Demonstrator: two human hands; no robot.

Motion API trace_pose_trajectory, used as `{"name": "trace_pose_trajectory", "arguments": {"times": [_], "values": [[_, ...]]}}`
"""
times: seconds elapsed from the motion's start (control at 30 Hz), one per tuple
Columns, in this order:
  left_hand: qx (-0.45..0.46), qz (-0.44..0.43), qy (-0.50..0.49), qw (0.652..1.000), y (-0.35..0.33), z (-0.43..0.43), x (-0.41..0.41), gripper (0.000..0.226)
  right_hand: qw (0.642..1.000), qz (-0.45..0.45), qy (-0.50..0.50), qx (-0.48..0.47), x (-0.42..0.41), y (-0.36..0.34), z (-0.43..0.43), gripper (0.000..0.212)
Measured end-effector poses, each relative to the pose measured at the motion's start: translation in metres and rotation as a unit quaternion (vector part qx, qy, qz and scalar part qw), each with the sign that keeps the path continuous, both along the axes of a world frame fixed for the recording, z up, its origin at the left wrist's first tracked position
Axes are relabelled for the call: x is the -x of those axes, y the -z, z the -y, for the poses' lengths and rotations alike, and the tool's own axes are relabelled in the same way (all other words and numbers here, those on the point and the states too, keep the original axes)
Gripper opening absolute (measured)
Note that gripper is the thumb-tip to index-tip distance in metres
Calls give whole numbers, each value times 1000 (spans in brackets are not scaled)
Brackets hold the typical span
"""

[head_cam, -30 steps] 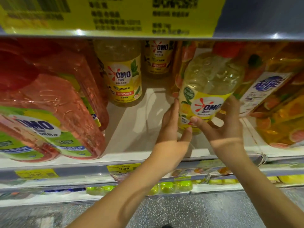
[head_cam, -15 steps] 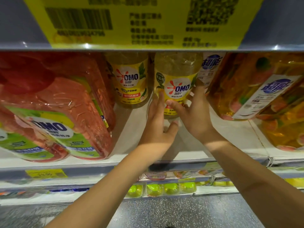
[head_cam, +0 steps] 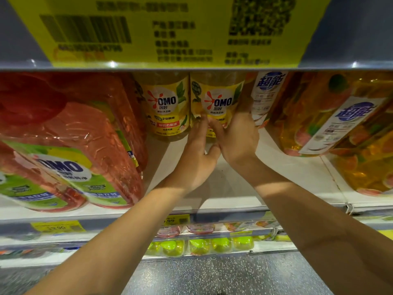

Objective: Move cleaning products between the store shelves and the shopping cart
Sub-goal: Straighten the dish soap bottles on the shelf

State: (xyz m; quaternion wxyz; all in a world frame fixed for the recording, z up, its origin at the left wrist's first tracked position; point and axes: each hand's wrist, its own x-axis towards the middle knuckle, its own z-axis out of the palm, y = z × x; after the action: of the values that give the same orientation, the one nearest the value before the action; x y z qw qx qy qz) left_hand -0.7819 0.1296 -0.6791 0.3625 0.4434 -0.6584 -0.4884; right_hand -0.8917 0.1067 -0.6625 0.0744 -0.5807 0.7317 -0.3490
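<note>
A yellow OMO detergent bottle [head_cam: 217,96] stands upright deep on the white shelf [head_cam: 287,173], right beside a second identical OMO bottle [head_cam: 165,107]. My right hand [head_cam: 236,139] grips the first bottle low down, its thumb across the label and its fingers round the right side. My left hand [head_cam: 195,158] touches the same bottle's lower left with straight fingers. The bottle's cap is hidden behind the shelf above.
Shrink-wrapped red OMO packs [head_cam: 70,145] fill the shelf's left. Orange detergent bottles [head_cam: 319,116] with blue-and-white labels crowd the right. A big yellow price sign [head_cam: 170,30] hangs on the upper shelf edge. Green-capped products [head_cam: 202,245] sit on a lower shelf above the speckled floor.
The tilted OMO bottle at the shelf front has been pushed back and stood upright beside the other one. Both hands followed it deeper in.
</note>
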Motion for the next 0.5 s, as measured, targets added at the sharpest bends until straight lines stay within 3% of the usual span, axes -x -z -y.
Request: {"name": "trace_pose_trajectory", "arguments": {"times": [0.1, 0.2, 0.5], "values": [[18, -9, 21, 1000, -1, 1, -1, 45, 999, -30, 30, -23, -4, -4, 0, 80], [20, -24, 14, 999, -5, 5, -3, 58, 1000, -1, 31, 4, -8, -6, 2, 87], [-7, -69, -10, 998, -7, 7, -10, 66, 998, 47, 26, 22, -6, 19, 21, 70]]}}
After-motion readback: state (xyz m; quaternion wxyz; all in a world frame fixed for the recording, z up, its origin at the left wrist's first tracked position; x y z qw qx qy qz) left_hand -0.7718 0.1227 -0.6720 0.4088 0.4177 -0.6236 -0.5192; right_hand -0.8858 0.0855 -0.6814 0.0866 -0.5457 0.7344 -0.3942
